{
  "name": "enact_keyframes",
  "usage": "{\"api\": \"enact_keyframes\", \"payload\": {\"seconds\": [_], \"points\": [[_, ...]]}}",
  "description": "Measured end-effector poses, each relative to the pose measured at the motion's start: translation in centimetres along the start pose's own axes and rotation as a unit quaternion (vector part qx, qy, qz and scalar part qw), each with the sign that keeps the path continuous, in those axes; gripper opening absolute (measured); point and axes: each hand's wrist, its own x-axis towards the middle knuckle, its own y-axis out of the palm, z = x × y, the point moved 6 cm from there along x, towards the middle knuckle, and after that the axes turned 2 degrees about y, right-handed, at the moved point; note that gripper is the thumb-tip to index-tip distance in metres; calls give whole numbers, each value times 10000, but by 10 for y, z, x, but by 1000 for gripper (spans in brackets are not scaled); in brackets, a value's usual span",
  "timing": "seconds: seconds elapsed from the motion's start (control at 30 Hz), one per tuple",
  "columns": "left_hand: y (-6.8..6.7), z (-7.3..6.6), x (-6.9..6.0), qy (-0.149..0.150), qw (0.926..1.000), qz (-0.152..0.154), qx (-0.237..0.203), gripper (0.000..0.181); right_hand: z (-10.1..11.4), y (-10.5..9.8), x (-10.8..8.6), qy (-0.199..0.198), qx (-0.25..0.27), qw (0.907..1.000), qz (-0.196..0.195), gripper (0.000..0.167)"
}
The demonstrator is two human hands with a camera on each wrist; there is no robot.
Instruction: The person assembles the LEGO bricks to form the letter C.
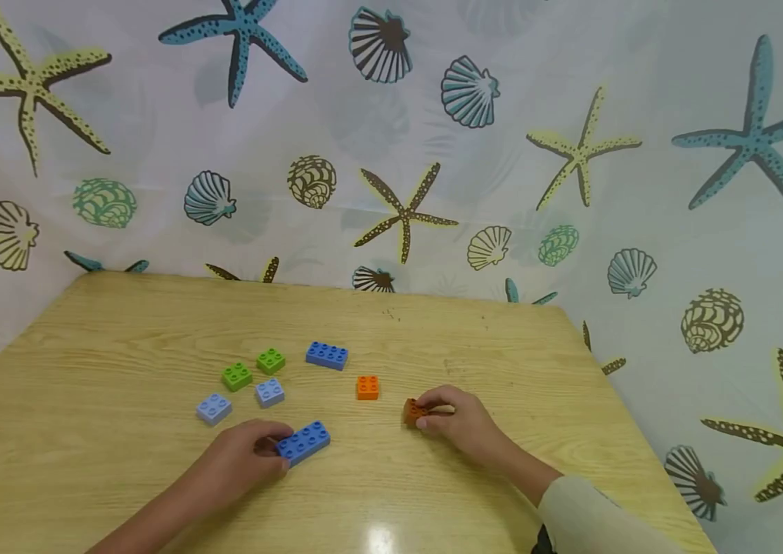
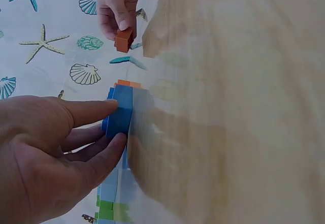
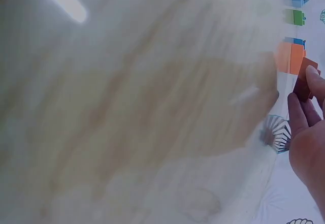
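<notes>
My left hand [image 1: 242, 460] pinches a long blue toy brick [image 1: 304, 443] by its left end, thumb on the near side. In the left wrist view, that blue brick [image 2: 120, 111] sits between thumb and fingers, at the table surface. To the right, my right hand [image 1: 468, 423] grips a small brown brick [image 1: 413, 413] between thumb and fingers; the right wrist view shows the brown brick [image 3: 304, 79] at its edge. An orange brick [image 1: 367, 388] lies between the hands, a little farther back. The two held bricks are apart.
Behind the left hand lie two light blue bricks [image 1: 270, 392], two green bricks [image 1: 237, 376] and another long blue brick [image 1: 327, 355]. A wooden table [image 1: 433, 331] carries them all. A curtain [image 1: 502, 177] with starfish and shells hangs along its back and right side.
</notes>
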Motion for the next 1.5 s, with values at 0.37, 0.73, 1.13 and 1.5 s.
{"api": "enact_keyframes", "payload": {"seconds": [0.37,0.73,1.13,1.5], "points": [[7,-10,15,364,9987,275,-232,41,7,7,-1,-14,97,9999,100,35],[17,-20,28,614,9951,502,-594,40,16,20,-2,-4,208,9991,363,35],[28,-30,40,857,9925,731,-479,38,27,28,-4,-152,228,9985,472,36],[36,-38,45,854,9917,787,-559,39,25,27,-4,-200,-8,9988,443,34]]}}
